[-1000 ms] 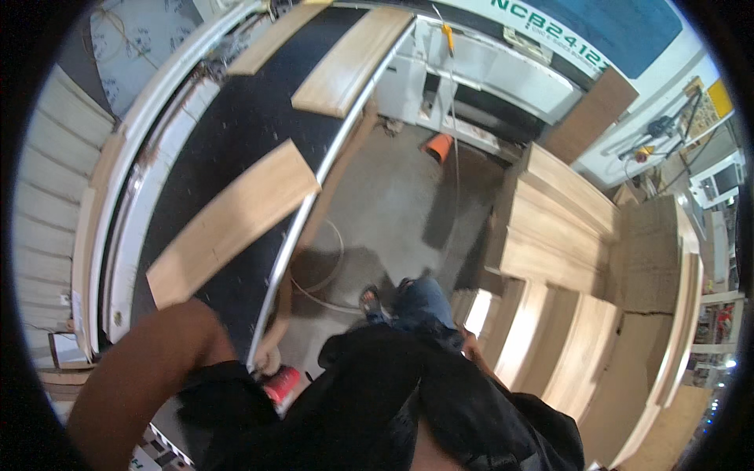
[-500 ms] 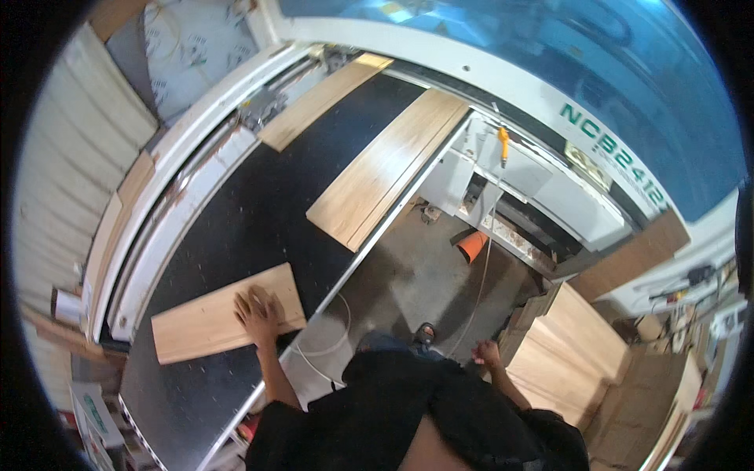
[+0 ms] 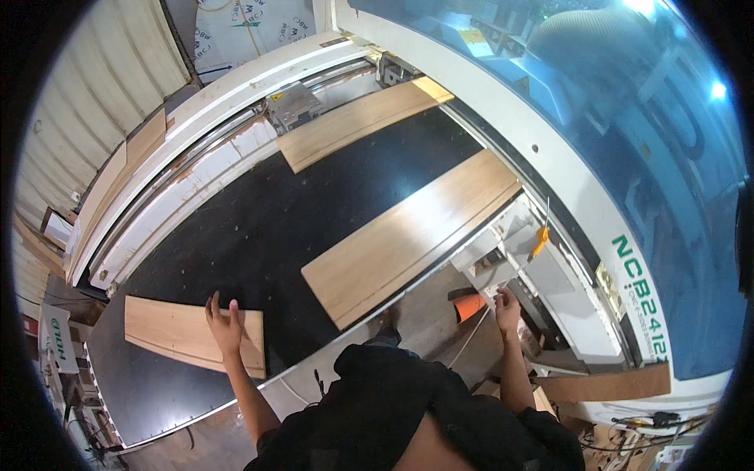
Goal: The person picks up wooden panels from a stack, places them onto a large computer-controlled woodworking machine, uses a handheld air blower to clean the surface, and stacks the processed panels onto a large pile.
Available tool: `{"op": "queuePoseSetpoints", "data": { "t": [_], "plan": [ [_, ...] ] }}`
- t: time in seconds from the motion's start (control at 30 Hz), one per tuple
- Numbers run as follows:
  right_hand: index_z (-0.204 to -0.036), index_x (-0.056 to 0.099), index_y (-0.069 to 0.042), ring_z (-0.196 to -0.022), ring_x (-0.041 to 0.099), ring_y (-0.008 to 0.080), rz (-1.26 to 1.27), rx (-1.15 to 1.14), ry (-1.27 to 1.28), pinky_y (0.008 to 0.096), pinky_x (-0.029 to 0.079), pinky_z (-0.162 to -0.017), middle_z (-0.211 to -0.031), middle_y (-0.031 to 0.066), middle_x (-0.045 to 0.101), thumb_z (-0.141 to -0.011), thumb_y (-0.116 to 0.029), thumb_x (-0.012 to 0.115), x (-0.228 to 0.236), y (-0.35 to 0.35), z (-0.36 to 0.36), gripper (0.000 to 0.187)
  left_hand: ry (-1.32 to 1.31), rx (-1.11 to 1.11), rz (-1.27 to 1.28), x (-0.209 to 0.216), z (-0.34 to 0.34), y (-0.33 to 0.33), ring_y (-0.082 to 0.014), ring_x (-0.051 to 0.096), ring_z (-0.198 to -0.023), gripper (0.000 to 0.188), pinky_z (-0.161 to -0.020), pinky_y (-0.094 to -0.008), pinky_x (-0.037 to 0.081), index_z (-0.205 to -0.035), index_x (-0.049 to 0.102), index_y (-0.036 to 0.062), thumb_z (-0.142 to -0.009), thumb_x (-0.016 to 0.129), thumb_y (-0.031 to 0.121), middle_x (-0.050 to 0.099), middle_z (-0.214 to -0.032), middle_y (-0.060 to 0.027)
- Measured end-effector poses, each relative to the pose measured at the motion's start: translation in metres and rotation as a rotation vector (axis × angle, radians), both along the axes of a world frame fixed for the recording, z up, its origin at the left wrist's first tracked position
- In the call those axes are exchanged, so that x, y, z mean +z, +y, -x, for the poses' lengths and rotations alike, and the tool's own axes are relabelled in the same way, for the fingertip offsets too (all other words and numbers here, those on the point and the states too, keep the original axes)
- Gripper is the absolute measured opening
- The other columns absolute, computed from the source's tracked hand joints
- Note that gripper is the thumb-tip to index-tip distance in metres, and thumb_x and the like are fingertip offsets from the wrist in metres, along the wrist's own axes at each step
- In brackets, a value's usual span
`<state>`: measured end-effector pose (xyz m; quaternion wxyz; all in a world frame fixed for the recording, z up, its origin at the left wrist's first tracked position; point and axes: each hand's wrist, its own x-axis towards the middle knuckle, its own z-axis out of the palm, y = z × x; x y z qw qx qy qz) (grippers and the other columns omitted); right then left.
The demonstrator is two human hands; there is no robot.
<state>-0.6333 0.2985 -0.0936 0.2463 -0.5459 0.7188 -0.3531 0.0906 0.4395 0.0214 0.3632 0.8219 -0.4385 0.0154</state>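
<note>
Three Boards on a Black Machine Bed, One Under a Flat Palm

Three pale wooden boards lie on the flat black machine bed (image 3: 259, 228) of a large white-framed machine. The nearest, a short light-brown plank with a darker grain line along its length (image 3: 169, 330), sits at the bed's near left corner, flat and slightly angled. The left hand (image 3: 225, 326) rests on its right end with the grip spread, fingers open and palm pressed down on the wood, pinching nothing. A longer tan plank (image 3: 408, 235) lies diagonally at mid-bed, well apart from the first, its near end reaching the bed's front rail. A third narrow tan board (image 3: 361, 122) lies at the far edge, beside a grey metal fitting.

The right hand (image 3: 506, 302) reaches to the white machine housing (image 3: 550, 275) near an orange cone-shaped object (image 3: 470, 304); whether its grip is spread or closed cannot be told, since the fingers are small and partly turned away. The person's dark clothing hides the floor beneath, and the fisheye rim cuts off the blue hood (image 3: 628, 141).
</note>
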Motion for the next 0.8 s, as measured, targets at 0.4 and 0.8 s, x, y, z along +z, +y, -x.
{"op": "queuePoseSetpoints", "data": {
  "t": [0.4,0.8],
  "plan": [
    [-0.123,0.066,0.0,-0.098,0.067,0.0457,0.19,-0.258,0.547,0.0529,0.052,-0.085,-0.104,0.0241,0.07,-0.092,-0.052,0.069,0.029,-0.174,0.111,0.061,-0.199,-0.399,-0.055,0.015,0.12,-0.359,-0.0436,0.03,-0.148,0.07,-0.119,-0.0574,0.027,-0.152,0.044,0.0154,-0.092,0.073,0.037,0.032,-0.159,-0.0254],
    [-0.101,0.065,-0.001,-0.069,0.055,0.0109,-0.146,0.101,-0.061,0.0308,0.046,-0.061,-0.078,0.0014,0.058,-0.103,-0.033,0.063,0.194,-0.326,-0.037,0.032,-0.312,-0.149,-0.313,-0.023,0.129,-0.42,-0.0368,0.017,-0.156,0.071,-0.123,-0.0596,0.018,-0.157,0.039,0.0208,-0.098,0.06,0.053,0.022,-0.168,-0.0165]
  ]
}}
